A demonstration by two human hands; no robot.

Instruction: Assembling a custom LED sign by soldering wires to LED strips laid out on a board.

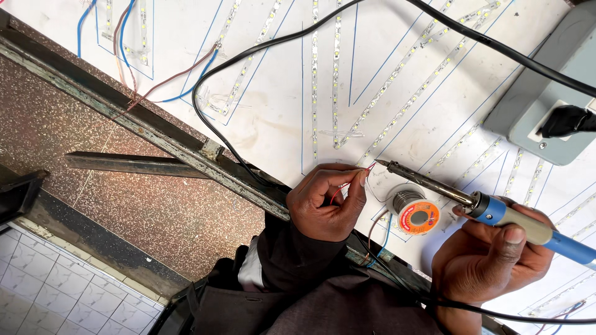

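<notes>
My left hand (327,200) pinches a thin red wire (349,180) between thumb and forefinger, its bare end pointing right. My right hand (496,255) grips a soldering iron (496,211) by its blue and beige handle. The iron's metal tip (380,163) sits just right of the wire end, nearly touching it. Below the tip lies a spool of solder wire (413,211) with an orange label. All this is over a white board (273,111) carrying several white LED strips (336,74) and blue drawn lines.
A grey power socket box (546,99) with a black plug sits at the right. Black cables (248,56) cross the board. A rusty metal frame (155,133) edges the board at the left, above a speckled floor (155,211) and white tiles (49,298).
</notes>
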